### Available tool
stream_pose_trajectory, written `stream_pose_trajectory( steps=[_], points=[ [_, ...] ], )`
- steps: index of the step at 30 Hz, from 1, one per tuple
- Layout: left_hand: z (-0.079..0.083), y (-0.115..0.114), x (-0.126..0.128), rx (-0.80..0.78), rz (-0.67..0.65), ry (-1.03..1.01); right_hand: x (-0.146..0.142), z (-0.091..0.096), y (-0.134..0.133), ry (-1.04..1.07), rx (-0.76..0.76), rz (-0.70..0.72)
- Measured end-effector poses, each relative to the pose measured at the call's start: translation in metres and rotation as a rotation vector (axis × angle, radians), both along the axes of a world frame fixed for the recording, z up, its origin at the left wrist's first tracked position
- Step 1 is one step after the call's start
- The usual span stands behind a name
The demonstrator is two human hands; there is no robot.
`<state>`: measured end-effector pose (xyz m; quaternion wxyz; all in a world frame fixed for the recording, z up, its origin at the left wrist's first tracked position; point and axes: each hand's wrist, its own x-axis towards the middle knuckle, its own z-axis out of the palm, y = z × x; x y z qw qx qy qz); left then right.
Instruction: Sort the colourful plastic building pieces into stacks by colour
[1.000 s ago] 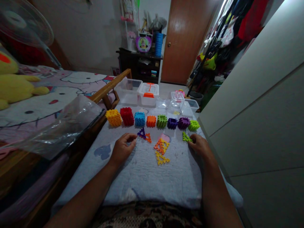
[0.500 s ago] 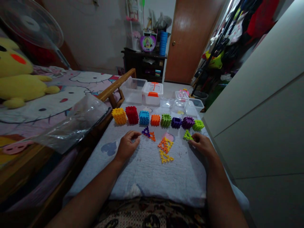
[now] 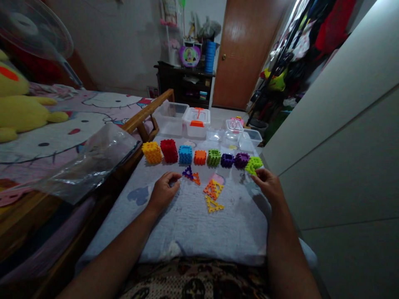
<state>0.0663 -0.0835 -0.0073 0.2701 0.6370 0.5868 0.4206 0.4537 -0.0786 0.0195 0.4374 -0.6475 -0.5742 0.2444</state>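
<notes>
My right hand pinches a lime-green triangle piece between thumb and fingers, lifted off the cloth. It overlaps the front of the lime-green block stack at the row's right end; whether they touch I cannot tell. My left hand rests on the cloth, loosely curved with thumb and fingers apart, holding nothing. Just beyond its fingertips lie a purple triangle piece and an orange triangle piece. Between the hands are a joined orange-and-yellow pair of triangle pieces and a yellow triangle piece.
Interlocking blocks stand in a row by colour, from a yellow stack and a red stack to a purple stack. Behind them are clear plastic boxes. A wooden bed rail and plastic bag border the left.
My right hand has raised the lime-green triangle piece and brought it over to the lime-green stack. My left hand stays in place, while the whole view has shifted slightly.
</notes>
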Motion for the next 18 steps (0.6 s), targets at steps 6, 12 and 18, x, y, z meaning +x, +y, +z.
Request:
stream_pose_trajectory(
  steps=[6,12,18],
  points=[
    [0.0,-0.002,0.001,-0.02,-0.018,-0.011,0.021,0.017,0.013,-0.083,0.082,-0.201],
    [-0.003,-0.002,-0.001,-0.046,-0.043,-0.001,0.032,0.025,0.042,-0.313,0.019,-0.274],
    [0.0,-0.003,-0.001,-0.054,-0.049,0.003,0.034,0.015,0.06,-0.438,-0.059,-0.296]
  ],
)
